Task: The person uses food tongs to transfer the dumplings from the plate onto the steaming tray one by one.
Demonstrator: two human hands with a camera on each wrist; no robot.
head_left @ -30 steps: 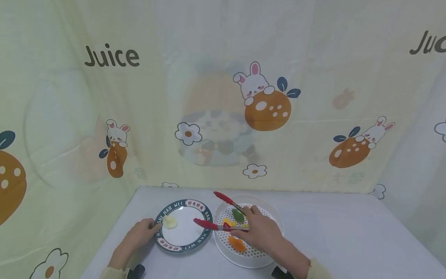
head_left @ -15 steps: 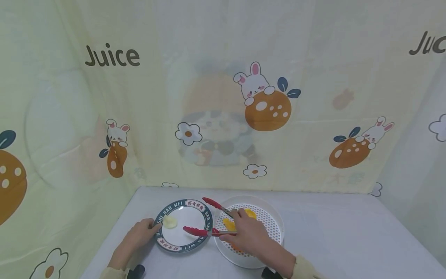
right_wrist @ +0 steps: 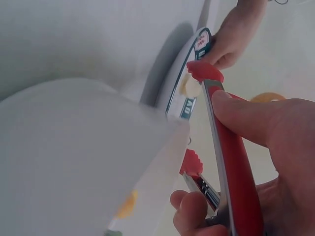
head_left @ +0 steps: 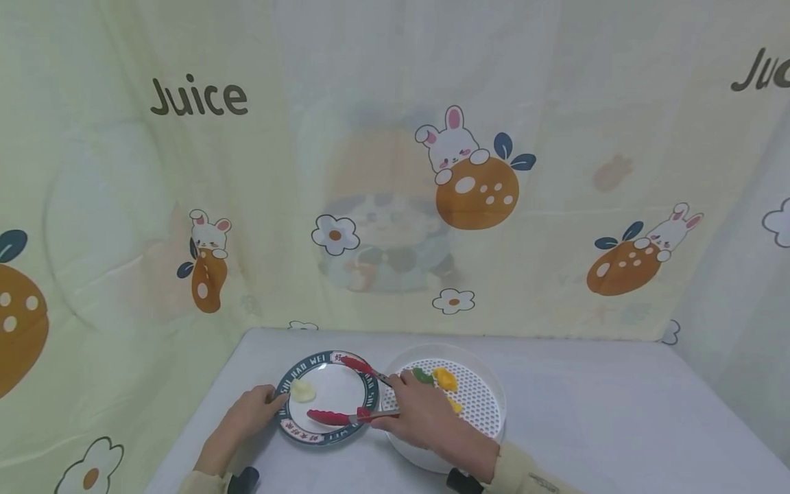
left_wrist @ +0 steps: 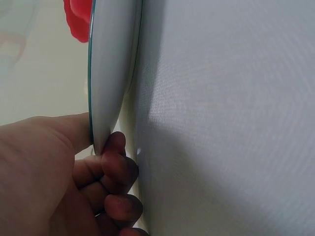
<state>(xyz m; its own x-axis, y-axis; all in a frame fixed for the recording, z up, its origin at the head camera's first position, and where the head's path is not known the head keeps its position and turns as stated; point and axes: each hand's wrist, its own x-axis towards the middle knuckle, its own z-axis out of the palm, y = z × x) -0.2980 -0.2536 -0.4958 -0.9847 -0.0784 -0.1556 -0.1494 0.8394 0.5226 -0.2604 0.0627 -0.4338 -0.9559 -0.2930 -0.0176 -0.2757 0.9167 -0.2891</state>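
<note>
We are holding the red tongs [head_left: 345, 401] in our right hand [head_left: 420, 418], fingers curled round their stiff, springy arms, tips apart and empty over the plate [head_left: 364, 405] (pinched at its left rim by our left hand [head_left: 249, 415]) near the table's front edge.

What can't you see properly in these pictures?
- Head view: the right hand covers part of the white tray, so anything under it is hidden.
- Head view: the pale piece on the plate is too small to identify.
- Left wrist view: the plate's top is hidden; it shows edge-on beside the left hand.
- Right wrist view: the tray's wall blocks most of its food pieces; tongs run off the bottom edge.
</note>
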